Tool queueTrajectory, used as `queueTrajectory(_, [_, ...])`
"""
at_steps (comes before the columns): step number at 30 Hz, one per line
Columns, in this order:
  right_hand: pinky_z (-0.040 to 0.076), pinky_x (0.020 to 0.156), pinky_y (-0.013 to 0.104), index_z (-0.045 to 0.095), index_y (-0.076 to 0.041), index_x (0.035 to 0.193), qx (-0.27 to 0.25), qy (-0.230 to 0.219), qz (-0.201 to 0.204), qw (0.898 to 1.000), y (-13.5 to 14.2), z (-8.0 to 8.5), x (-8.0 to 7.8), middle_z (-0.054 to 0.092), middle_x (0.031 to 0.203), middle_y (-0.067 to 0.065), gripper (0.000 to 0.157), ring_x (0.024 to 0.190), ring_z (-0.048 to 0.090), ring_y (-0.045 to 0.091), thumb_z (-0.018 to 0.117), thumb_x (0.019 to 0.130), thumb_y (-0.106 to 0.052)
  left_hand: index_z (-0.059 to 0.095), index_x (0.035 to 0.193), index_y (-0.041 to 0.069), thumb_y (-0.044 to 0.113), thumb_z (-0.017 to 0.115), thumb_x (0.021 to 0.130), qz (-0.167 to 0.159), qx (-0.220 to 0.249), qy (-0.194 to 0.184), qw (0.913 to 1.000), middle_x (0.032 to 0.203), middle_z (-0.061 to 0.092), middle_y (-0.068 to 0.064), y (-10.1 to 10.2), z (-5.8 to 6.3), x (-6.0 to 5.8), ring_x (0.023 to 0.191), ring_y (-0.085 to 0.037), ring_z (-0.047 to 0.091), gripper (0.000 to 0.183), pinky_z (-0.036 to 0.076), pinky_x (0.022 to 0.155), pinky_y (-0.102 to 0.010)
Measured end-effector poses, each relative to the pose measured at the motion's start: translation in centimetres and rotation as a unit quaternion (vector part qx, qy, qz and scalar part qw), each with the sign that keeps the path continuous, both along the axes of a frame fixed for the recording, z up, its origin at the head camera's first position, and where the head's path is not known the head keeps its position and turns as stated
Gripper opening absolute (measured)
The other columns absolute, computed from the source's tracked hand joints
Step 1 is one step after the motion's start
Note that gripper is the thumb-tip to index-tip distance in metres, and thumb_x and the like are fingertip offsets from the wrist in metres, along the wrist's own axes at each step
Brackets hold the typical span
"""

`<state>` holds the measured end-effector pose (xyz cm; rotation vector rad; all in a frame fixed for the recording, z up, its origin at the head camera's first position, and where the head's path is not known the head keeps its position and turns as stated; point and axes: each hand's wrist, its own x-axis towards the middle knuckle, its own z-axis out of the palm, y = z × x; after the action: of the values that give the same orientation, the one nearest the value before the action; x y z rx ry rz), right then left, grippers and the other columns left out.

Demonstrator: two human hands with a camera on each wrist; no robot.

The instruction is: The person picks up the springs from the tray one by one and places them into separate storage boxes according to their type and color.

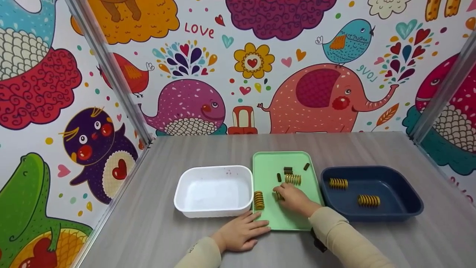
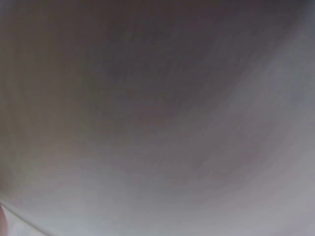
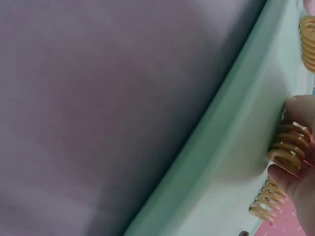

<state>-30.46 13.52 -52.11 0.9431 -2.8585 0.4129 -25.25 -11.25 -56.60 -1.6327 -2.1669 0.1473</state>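
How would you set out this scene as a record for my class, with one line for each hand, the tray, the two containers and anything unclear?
left hand: spread, at the near left corner of the green tray
right hand: pinching a gold spring at the tray
tray contents: two other springs, several small dark pieces
white container: left of the tray
dark blue container: right of the tray, two coils lying inside
unclear: left wrist view, too blurred
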Motion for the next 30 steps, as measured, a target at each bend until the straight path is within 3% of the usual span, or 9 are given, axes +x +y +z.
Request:
queueTrajectory(6, [0.047, 0.07, 0.04, 0.059, 0.0, 0.106, 0.021, -0.014, -0.001, 1.0, -0.1, 0.4, 0.0, 0.055, 0.088, 0.012, 0.027, 0.082, 0.054, 0.028, 0.065, 0.08, -0.002, 0.038, 0.14, 0.023, 0.039, 0.041, 0.093, 0.017, -0.017, -0.016, 0.9996, 0.141, 0.041, 0.006, 0.0, 0.2, 0.1, 0.134, -0.024, 0.032, 0.049, 0.027, 0.106, -0.037])
queueTrajectory(12, [0.047, 0.066, 0.039, 0.061, 0.0, 0.105, 0.028, -0.024, 0.005, 0.999, -0.2, 0.6, -0.2, 0.056, 0.087, 0.012, 0.027, 0.078, 0.055, 0.028, 0.067, 0.079, -0.003, 0.039, 0.139, 0.022, 0.039, 0.041, 0.093, 0.01, -0.012, -0.016, 0.9997, 0.14, 0.042, 0.005, 0.0, 0.1, 0.1, 0.133, -0.025, 0.033, 0.049, 0.028, 0.106, -0.038])
queueTrajectory(18, [0.046, 0.061, 0.035, 0.063, 0.001, 0.099, 0.028, 0.012, 0.031, 0.999, 0.2, 1.0, -0.4, 0.057, 0.079, 0.011, 0.02, 0.07, 0.054, 0.024, 0.065, 0.079, 0.0, 0.04, 0.139, 0.022, 0.039, 0.042, 0.092, 0.006, -0.007, -0.007, 0.9999, 0.139, 0.044, 0.005, -0.1, 0.0, 0.1, 0.132, -0.025, 0.035, 0.05, 0.029, 0.105, -0.038])
queueTrajectory(23, [0.048, 0.062, 0.034, 0.063, 0.001, 0.1, 0.047, 0.014, 0.034, 0.998, 1.0, 2.5, -0.5, 0.057, 0.081, 0.012, 0.023, 0.072, 0.056, 0.025, 0.065, 0.077, 0.001, 0.039, 0.14, 0.022, 0.039, 0.041, 0.093, 0.01, -0.011, -0.014, 0.9998, 0.14, 0.042, 0.005, -0.1, 0.1, 0.2, 0.132, -0.025, 0.034, 0.05, 0.029, 0.106, -0.038])
queueTrajectory(30, [0.049, 0.065, 0.039, 0.061, 0.001, 0.107, 0.071, -0.008, 0.004, 0.997, 3.0, 5.6, -1.2, 0.059, 0.091, 0.015, 0.032, 0.081, 0.058, 0.029, 0.069, 0.076, -0.002, 0.038, 0.14, 0.022, 0.039, 0.041, 0.093, 0.012, -0.015, -0.015, 0.9997, 0.141, 0.042, 0.005, 0.0, 0.0, 0.1, 0.133, -0.025, 0.033, 0.05, 0.028, 0.106, -0.038])
